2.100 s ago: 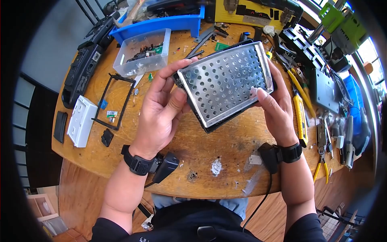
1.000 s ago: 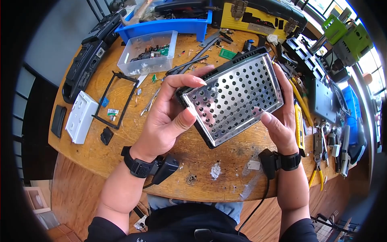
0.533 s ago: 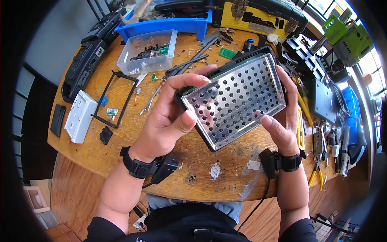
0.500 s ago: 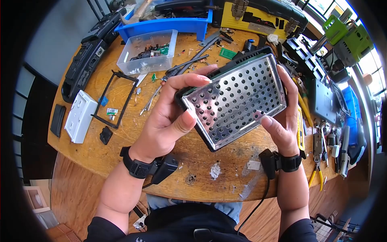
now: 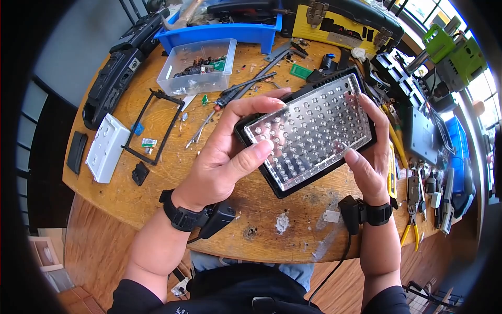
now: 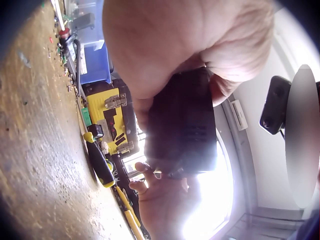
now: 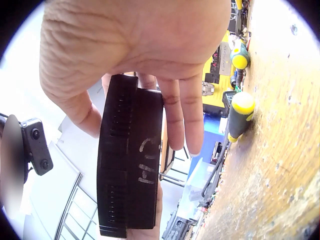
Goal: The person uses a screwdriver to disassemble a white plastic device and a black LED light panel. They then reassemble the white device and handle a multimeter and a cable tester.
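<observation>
Both hands hold an LED light panel point(image 5: 314, 131) above the table, tilted with its face toward the head camera. It has a black housing point(image 7: 132, 160) with vent slots and a silvery face with rows of holes, where clear LED domes show. My left hand point(image 5: 212, 170) grips the left end, its thumb pressed on the face near the lower left edge and its fingers over the upper edge. My right hand point(image 5: 371, 167) grips the right end, thumb at the lower right edge and fingers round the far side. Handwritten marks show on the housing in the right wrist view.
On the wooden table point(image 5: 209, 220) lie a black rectangular frame point(image 5: 168, 131), a white plastic case point(image 5: 107, 149) and a screwdriver point(image 5: 222, 99). Behind stand a clear bin point(image 5: 196, 81), a blue tray point(image 5: 219, 35) and a yellow toolbox point(image 5: 334, 31). Pliers point(image 5: 413, 209) lie right.
The panel has turned and come slightly nearer the body. My left thumb has slid from its edge onto the face. The holes looked dark half a second ago; now LED domes show in them.
</observation>
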Demonstrator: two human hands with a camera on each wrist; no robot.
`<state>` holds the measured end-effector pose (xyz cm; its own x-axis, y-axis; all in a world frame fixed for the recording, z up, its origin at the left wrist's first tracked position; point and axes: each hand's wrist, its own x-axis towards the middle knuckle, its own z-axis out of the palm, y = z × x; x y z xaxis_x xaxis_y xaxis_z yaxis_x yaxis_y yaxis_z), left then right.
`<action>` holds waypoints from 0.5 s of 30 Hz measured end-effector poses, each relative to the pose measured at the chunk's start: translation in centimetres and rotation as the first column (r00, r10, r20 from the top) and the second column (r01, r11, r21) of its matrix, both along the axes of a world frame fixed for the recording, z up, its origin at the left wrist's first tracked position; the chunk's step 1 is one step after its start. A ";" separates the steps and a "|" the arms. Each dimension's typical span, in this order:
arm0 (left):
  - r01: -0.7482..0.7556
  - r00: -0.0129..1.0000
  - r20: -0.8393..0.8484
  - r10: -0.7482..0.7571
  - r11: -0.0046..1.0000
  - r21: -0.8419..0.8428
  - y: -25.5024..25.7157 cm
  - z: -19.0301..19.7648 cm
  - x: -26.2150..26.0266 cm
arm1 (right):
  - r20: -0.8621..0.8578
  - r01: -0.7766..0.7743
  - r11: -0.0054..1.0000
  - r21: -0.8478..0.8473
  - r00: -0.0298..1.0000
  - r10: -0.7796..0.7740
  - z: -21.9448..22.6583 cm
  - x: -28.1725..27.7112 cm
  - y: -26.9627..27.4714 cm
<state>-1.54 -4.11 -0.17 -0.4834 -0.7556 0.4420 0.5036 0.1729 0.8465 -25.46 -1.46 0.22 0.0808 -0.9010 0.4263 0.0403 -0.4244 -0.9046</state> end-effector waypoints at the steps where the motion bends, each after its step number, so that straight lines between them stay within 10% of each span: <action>1: 0.000 1.000 -0.001 0.000 1.000 0.000 0.0 0.0 0.1 | -0.001 0.000 1.000 0.000 1.000 0.000 0.0 0.0 0.0; 12: -0.103 0.987 0.110 0.119 0.984 -0.147 -0.3 -0.2 -0.2 | 0.131 0.042 0.997 0.058 0.990 -0.050 0.0 0.8 -0.3; 15: -0.080 0.987 0.129 0.096 0.989 -0.123 -0.2 -0.2 -0.1 | 0.105 -0.036 0.946 0.321 0.994 0.002 0.0 -0.1 0.3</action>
